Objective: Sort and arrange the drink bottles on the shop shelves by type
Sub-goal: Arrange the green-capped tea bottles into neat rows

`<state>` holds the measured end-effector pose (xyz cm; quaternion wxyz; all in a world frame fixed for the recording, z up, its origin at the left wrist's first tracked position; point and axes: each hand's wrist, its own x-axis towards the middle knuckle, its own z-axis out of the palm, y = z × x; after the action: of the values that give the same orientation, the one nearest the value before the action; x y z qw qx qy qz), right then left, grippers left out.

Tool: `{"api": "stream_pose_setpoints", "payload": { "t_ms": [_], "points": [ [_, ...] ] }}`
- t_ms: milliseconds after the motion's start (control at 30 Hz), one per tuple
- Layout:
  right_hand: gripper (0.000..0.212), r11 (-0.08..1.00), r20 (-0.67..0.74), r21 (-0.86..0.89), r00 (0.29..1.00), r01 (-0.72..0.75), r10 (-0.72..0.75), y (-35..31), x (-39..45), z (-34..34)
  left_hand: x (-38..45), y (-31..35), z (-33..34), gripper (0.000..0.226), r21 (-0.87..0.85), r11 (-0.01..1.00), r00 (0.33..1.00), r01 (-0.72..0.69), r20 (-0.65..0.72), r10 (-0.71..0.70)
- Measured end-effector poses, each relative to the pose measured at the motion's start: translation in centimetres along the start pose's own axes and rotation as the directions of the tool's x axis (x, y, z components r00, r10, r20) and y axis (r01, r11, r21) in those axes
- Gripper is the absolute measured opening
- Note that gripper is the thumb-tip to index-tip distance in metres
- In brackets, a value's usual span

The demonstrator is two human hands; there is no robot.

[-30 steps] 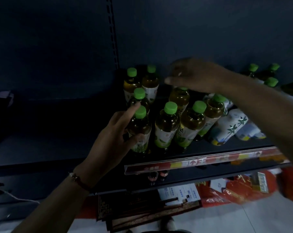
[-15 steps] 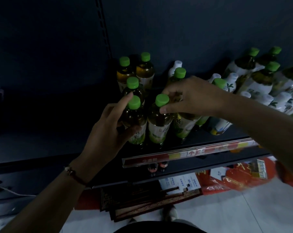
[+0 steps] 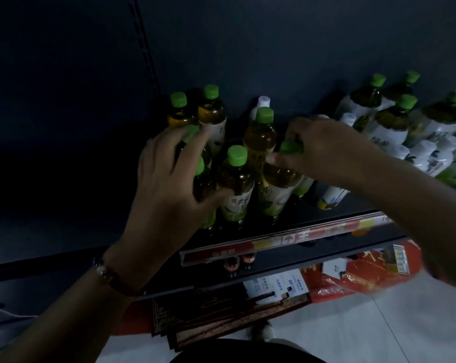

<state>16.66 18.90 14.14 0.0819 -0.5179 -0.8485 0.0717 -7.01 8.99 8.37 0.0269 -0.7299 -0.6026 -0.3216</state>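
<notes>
I see my left hand [image 3: 169,176] wrapped around the front-left green-capped tea bottle [image 3: 204,195] on the dark shelf [image 3: 90,231], thumb across the front of its body and fingers spread over its far side, reaching past the cap of the bottle behind it. My right hand [image 3: 323,150] comes in from the right and pinches the cap of another tea bottle [image 3: 279,187] at the front of the group, fingertips closed on the green cap [image 3: 289,147]. Between the two held bottles stands a third tea bottle [image 3: 236,184], upright, just beside both. Behind it is a taller bottle with lighter yellow liquid [image 3: 261,134], and behind that a white-capped bottle [image 3: 262,103] against the back panel. Two more green-capped bottles [image 3: 195,111] stand at the back left, side by side. To the right, well apart from this cluster, a mixed bunch of green-capped and white-capped bottles [image 3: 394,127] leans together, several tilted; one white-labelled bottle [image 3: 333,197] lies low under my right forearm. A red and yellow price strip [image 3: 287,241] runs along the shelf's front edge. Below it, on the floor, I see a red plastic bag [image 3: 365,273] and dark patterned boards [image 3: 221,318]. There is a bracelet [image 3: 109,277] on my left wrist.
</notes>
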Motion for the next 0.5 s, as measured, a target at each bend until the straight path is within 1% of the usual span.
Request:
{"api": "stream_pose_setpoints", "payload": {
  "t_ms": [67,133,200,233,333,400,500],
  "points": [
    [0.029,0.993,0.043,0.114,0.999,0.002,-0.007,0.7,-0.3,-0.1,1.9,1.0,0.2,0.083,0.112,0.992,0.996,-0.058,0.077,0.05],
    [0.022,0.98,0.068,0.192,0.995,0.057,-0.071,1.3,-0.1,-0.4,3.1,1.5,0.7,0.078,0.192,0.976,0.984,-0.102,0.166,0.07],
    [0.032,0.961,0.123,0.267,0.986,0.073,-0.109,1.8,0.1,-0.9,3.6,1.6,1.0,0.074,0.218,0.968,0.969,-0.124,0.235,0.072],
    [0.036,0.939,0.14,0.337,0.983,0.067,-0.121,2.1,0.2,-0.9,3.6,1.6,1.1,0.071,0.209,0.97,0.965,-0.122,0.253,0.067],
    [0.042,0.835,0.143,0.55,0.98,0.037,-0.138,2.8,0.1,-0.2,3.6,1.7,1.0,0.065,0.162,0.981,0.965,-0.108,0.253,0.065],
    [0.043,0.799,0.115,0.6,0.984,0.041,-0.137,3.0,0.0,0.5,3.5,1.6,1.1,0.066,0.159,0.981,0.964,-0.113,0.256,0.07],
    [0.043,0.792,0.066,0.606,0.988,0.071,-0.139,2.8,0.0,1.1,3.5,1.5,1.0,0.071,0.166,0.978,0.961,-0.128,0.263,0.082]
  ]
}}
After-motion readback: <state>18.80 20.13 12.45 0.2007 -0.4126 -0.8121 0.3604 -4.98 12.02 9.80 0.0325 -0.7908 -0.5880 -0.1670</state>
